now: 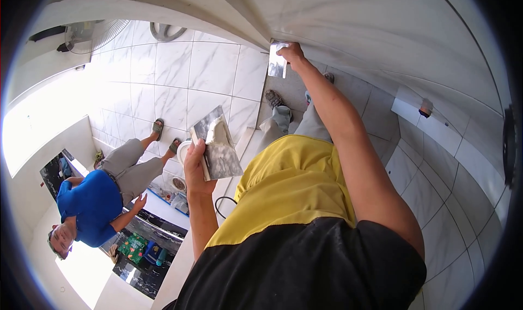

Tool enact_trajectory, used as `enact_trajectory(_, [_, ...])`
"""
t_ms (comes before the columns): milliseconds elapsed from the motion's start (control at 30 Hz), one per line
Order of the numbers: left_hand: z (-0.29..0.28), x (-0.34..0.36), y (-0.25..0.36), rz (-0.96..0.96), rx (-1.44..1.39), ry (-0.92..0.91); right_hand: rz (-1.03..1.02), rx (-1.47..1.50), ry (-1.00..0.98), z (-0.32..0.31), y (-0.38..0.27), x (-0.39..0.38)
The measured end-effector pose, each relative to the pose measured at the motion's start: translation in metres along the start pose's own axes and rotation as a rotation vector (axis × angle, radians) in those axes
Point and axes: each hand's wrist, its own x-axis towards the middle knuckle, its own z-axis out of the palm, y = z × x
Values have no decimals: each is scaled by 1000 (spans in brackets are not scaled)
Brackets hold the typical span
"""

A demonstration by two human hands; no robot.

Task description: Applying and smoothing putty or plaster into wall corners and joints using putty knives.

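My left hand (195, 168) grips a flat steel plastering trowel (225, 165) in front of my waist, fingers wrapped at its near-left edge. A lump of off-white putty (219, 134) lies on its upper part, and grey smears cover the blade. At the end of my outstretched arm, my right hand (292, 53) is closed on a second flat metal trowel (277, 68). Its blade stands beside the corner edge of the pale wall (348, 35); whether it touches the wall, I cannot tell. The handles of both tools are mostly hidden.
To the left stands another person in a blue shirt (98, 207) and grey shorts. A round white container (184, 151) shows partly behind my left hand. A fan (98, 36) is at the far left. Marbled floor tiles (174, 65) meet greyer ones by my feet. A capped pipe (426, 107) juts out at right.
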Motion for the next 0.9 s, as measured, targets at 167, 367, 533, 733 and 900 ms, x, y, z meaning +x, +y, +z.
enact_trajectory(167, [-2, 6, 4, -5, -1, -7, 16, 88, -12, 5, -14, -13])
enact_trajectory(367, [-6, 11, 8, -28, -9, -63, -38, 76, -13, 6, -23, -20])
enact_trajectory(533, [-9, 13, 9, -42, -6, -30, 14, 124, -56, 10, -38, -29])
enact_trajectory(733, [-3, 14, 10, -35, -9, -42, -19, 44, -75, 4, -56, -40])
enact_trajectory(900, [-6, 16, 9, -42, -11, -43, -44, 61, -108, 1, -68, -50])
